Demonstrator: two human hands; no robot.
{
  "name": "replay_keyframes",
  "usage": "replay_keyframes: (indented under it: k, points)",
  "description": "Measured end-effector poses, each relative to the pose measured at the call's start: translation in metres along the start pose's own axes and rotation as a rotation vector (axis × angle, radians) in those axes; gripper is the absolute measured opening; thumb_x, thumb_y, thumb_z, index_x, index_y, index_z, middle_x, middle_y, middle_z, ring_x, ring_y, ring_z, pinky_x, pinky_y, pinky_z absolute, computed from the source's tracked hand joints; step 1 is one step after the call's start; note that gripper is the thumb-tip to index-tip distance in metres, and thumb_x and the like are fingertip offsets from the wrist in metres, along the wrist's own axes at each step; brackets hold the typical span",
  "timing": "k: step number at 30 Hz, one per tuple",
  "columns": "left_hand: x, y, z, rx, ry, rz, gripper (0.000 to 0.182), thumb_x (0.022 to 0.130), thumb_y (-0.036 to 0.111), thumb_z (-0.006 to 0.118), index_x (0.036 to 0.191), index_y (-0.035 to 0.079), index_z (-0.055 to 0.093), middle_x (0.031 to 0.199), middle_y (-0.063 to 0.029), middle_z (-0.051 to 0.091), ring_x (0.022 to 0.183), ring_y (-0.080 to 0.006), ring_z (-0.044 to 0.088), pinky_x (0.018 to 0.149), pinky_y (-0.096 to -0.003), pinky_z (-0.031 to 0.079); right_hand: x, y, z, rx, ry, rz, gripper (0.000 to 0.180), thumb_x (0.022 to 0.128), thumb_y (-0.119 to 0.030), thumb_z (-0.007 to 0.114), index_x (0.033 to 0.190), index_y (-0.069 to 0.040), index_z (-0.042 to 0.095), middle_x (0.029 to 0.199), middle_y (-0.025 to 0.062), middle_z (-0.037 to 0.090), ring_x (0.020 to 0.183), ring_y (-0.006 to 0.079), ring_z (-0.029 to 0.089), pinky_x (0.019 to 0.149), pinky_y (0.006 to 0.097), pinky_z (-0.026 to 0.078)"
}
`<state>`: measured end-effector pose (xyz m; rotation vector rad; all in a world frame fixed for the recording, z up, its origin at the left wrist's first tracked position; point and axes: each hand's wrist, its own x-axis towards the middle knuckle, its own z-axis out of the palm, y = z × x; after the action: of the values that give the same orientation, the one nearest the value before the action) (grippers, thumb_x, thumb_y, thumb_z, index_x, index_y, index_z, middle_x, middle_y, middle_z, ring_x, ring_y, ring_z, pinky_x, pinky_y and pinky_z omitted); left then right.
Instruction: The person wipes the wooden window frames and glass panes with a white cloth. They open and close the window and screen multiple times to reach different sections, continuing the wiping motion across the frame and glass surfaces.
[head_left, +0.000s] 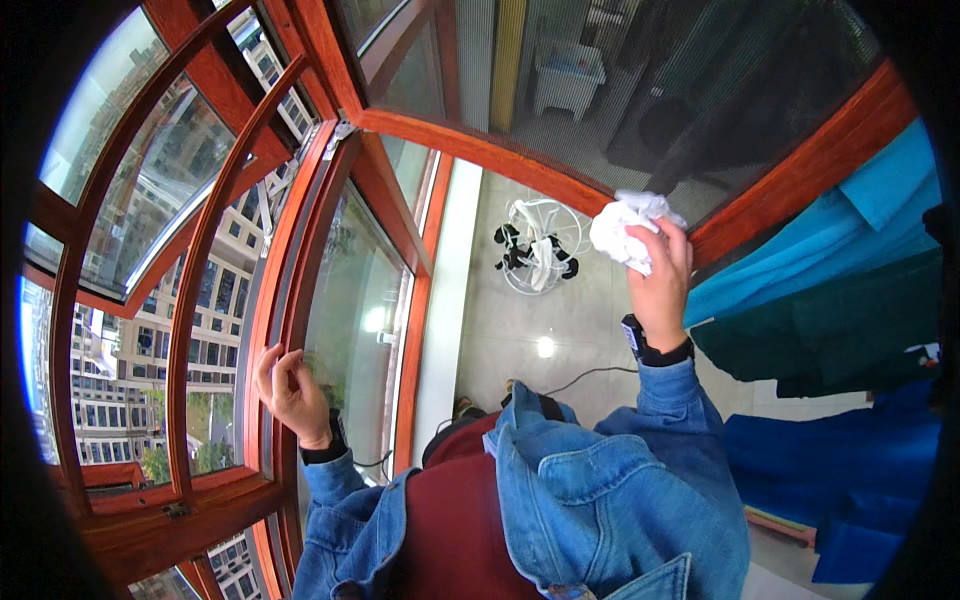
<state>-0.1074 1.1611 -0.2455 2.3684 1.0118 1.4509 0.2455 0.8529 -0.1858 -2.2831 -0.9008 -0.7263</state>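
Observation:
My right hand (664, 277) grips a crumpled white cloth (637, 229) at the lower corner of a red-brown framed screen panel (510, 161). The cloth covers that corner of the frame. On the left, my left hand (289, 390) rests its curled fingers on the red-brown window sill rail (281, 300) and holds nothing. Beyond that rail are curved red-brown guard bars (195, 270). Further out, a window sash (150, 225) stands swung outward. A metal hinge arm (265, 210) shows near the rail.
A round wire drying hanger (544, 244) with small black and white items is seen below, above the tiled floor (510, 337). Light blue (832, 232), dark green (825, 330) and deep blue cloths (832, 465) hang at the right. A dark cable (592, 371) crosses the floor.

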Motion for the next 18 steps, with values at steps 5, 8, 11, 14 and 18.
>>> replay_keyframes:
  k: [5, 8, 11, 14, 18]
  points:
    - [0.007, -0.004, 0.000, 0.138, 0.026, 0.016, 0.016, 0.085, -0.003, 0.065, 0.096, 0.006, 0.072, 0.122, -0.0123, 0.062, 0.119, -0.0330, 0.057, 0.101, -0.0445, 0.044, -0.007, 0.010, -0.008, -0.061, -0.080, 0.142, 0.044, 0.071, 0.007, 0.071, 0.110, -0.016, 0.070, 0.125, 0.0099, 0.059, 0.112, 0.0346, 0.056, 0.095, 0.0431, 0.048]
    - [0.007, -0.003, 0.002, 0.190, 0.002, -0.015, 0.021, 0.085, 0.002, 0.065, 0.103, 0.009, 0.072, 0.126, -0.0128, 0.061, 0.121, -0.0339, 0.055, 0.103, -0.0460, 0.042, -0.001, 0.013, -0.049, 0.051, 0.000, -0.023, 0.045, 0.072, 0.007, 0.069, 0.113, -0.012, 0.070, 0.125, 0.0121, 0.059, 0.116, 0.0340, 0.057, 0.098, 0.0418, 0.047]
    - [0.007, -0.002, 0.007, 0.318, -0.032, 0.025, 0.032, 0.086, 0.008, 0.064, 0.117, 0.010, 0.068, 0.134, -0.0131, 0.058, 0.123, -0.0349, 0.055, 0.103, -0.0472, 0.042, 0.027, 0.015, -0.099, -0.118, 0.334, -0.180, 0.048, 0.073, 0.008, 0.068, 0.118, -0.009, 0.069, 0.126, 0.0144, 0.057, 0.117, 0.0334, 0.057, 0.099, 0.0423, 0.047]
    - [0.007, -0.004, 0.011, 0.325, -0.046, 0.019, 0.034, 0.086, 0.008, 0.063, 0.120, 0.010, 0.067, 0.133, -0.0129, 0.059, 0.123, -0.0346, 0.056, 0.102, -0.0461, 0.045, 0.058, 0.028, -0.123, -0.192, 0.519, -0.126, 0.049, 0.075, 0.005, 0.072, 0.121, -0.010, 0.068, 0.129, 0.0155, 0.055, 0.118, 0.0341, 0.056, 0.097, 0.0422, 0.049]
    - [0.004, -0.006, 0.013, 0.355, -0.051, 0.026, 0.034, 0.087, 0.007, 0.063, 0.120, 0.013, 0.067, 0.131, -0.0095, 0.060, 0.119, -0.0324, 0.058, 0.097, -0.0436, 0.049, 0.055, 0.035, -0.099, -0.198, 0.402, -0.077, 0.058, 0.069, 0.003, 0.078, 0.123, -0.014, 0.067, 0.129, 0.0149, 0.048, 0.120, 0.0366, 0.052, 0.102, 0.0439, 0.047]
